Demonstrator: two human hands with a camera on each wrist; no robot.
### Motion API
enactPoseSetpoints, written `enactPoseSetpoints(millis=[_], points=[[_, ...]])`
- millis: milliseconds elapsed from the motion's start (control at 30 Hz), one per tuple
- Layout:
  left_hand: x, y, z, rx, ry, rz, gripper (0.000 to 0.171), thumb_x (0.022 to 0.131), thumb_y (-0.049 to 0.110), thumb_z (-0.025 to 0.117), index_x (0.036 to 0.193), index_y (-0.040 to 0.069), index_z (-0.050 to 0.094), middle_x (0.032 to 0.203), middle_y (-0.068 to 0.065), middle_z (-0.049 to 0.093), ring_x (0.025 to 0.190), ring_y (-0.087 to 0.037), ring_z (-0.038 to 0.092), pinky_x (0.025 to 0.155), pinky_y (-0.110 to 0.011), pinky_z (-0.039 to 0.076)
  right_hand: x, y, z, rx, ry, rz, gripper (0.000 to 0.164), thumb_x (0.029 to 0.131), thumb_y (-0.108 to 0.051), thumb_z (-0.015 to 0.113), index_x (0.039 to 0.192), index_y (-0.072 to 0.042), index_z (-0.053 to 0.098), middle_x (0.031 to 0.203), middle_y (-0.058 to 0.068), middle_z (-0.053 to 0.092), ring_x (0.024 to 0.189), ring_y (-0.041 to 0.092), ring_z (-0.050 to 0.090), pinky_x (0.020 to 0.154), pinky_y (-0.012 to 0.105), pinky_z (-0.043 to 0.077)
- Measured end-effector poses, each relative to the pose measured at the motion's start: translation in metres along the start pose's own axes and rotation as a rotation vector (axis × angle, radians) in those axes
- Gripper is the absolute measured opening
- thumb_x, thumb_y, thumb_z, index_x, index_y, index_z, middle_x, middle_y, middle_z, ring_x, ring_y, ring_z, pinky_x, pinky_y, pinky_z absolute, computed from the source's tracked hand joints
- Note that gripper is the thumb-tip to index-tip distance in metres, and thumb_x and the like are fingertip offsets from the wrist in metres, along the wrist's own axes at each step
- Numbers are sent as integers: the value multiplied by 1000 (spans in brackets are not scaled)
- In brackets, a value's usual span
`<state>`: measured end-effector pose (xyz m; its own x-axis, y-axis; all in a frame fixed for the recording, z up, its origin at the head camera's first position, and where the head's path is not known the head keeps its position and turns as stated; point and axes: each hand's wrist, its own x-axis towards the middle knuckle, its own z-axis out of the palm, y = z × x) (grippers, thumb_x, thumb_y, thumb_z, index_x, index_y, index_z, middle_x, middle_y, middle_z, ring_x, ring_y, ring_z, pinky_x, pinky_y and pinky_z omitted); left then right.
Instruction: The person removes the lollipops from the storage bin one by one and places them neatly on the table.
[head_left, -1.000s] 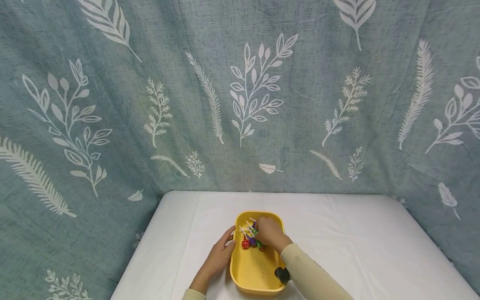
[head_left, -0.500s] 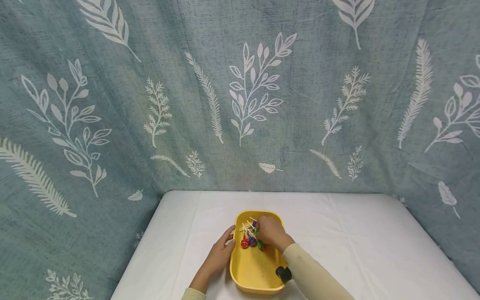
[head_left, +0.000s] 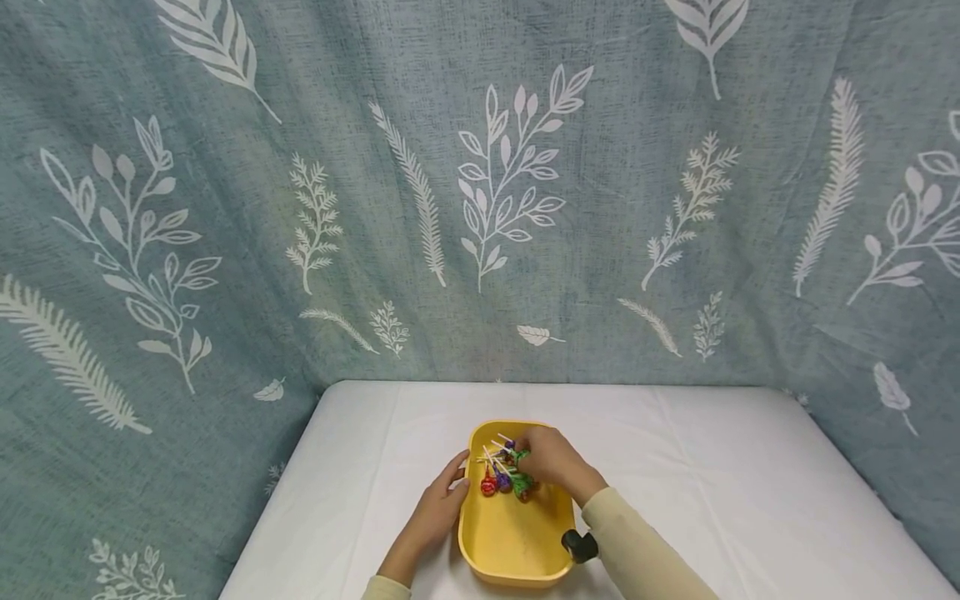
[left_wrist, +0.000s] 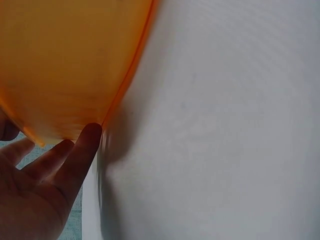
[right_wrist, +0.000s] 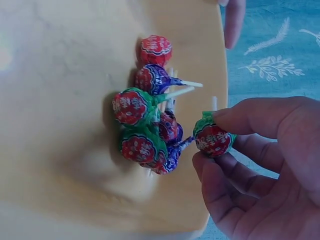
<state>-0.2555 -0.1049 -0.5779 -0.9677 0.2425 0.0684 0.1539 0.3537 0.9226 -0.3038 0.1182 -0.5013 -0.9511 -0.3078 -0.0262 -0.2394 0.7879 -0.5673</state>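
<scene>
A yellow rectangular tray (head_left: 517, 537) with rounded corners holds a small heap of lollipops. Between thumb and fingers my right hand (right_wrist: 265, 165) pinches a green-and-red wrapped lollipop (right_wrist: 214, 140), its white stick pointing away, just beside the others. In the heap are a red lollipop (right_wrist: 156, 48), a purple lollipop (right_wrist: 150, 79), a green lollipop (right_wrist: 129, 107) and several more overlapping it. My left hand (head_left: 438, 508) is at the tray's left side, fingers fairly straight; in the left wrist view a fingertip (left_wrist: 92, 131) touches the tray's wall.
The tray stands on a table with a white cloth (head_left: 712, 483). Behind and to the left hangs a blue-green curtain (head_left: 420, 208) with white leaf prints. A dark rounded object (head_left: 579, 546) sits at the right sleeve, over the tray's near right edge.
My right hand has drawn back slightly to the right from the heap, and more of the green lollipops shows. My left hand stays at the tray's side.
</scene>
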Motion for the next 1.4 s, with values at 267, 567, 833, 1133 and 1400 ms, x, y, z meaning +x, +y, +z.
enactPoseSetpoints(millis=[267,567,833,1133,1400], points=[[1,1,0,-4,-9,-26,52,106,19,48,156,10,39,136,-25,57,109,-36,66,96,-54,52,-8,4,-9,26,37,-17,15,83,-4,75,98,-5,75,98,6,70,82,17,58,75,38,54],[-2,5,-1,-7,-17,-13,52,107,17,47,157,9,37,139,-29,54,110,-39,66,97,-55,51,-18,10,-18,116,78,-17,19,84,-4,73,102,-8,78,101,5,68,88,19,62,72,38,56],[-2,4,-3,-29,-14,-45,52,107,19,46,158,10,37,139,-27,54,113,-38,65,96,-52,53,-25,22,-22,144,134,-90,19,91,-6,71,109,-8,77,105,4,68,93,21,63,80,43,56],[-3,3,-2,-51,-15,-27,52,107,18,47,157,11,38,139,-28,54,113,-40,64,96,-52,53,-31,36,-31,228,131,-66,23,95,-8,69,117,-8,74,122,10,67,105,30,65,86,47,58],[0,2,-2,-28,-12,-55,51,107,21,47,157,13,39,139,-25,55,114,-37,64,96,-51,53,-38,61,-45,247,175,-33,26,96,-11,70,121,-7,73,125,13,67,112,37,64,87,48,57]])
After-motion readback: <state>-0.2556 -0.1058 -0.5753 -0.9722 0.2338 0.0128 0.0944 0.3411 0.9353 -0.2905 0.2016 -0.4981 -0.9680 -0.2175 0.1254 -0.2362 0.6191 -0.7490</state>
